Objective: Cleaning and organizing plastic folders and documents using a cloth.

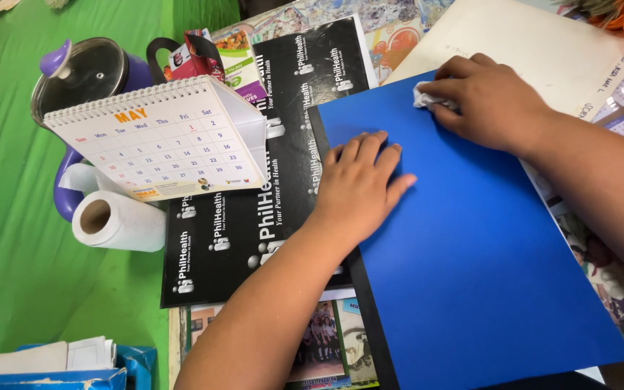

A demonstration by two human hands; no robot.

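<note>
My left hand [361, 184] presses flat on the blue sheet [464, 238]; my right hand [489, 101] pinches a white wad [426, 97] at its far edge. Wiping looks barely underway; near part untouched.

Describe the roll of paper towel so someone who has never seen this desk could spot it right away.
Start at the green table covering on the left, then find the spiral desk calendar standing there. The paper towel roll lies on its side just below it, the only white cylinder, with a brown cardboard core.
</note>
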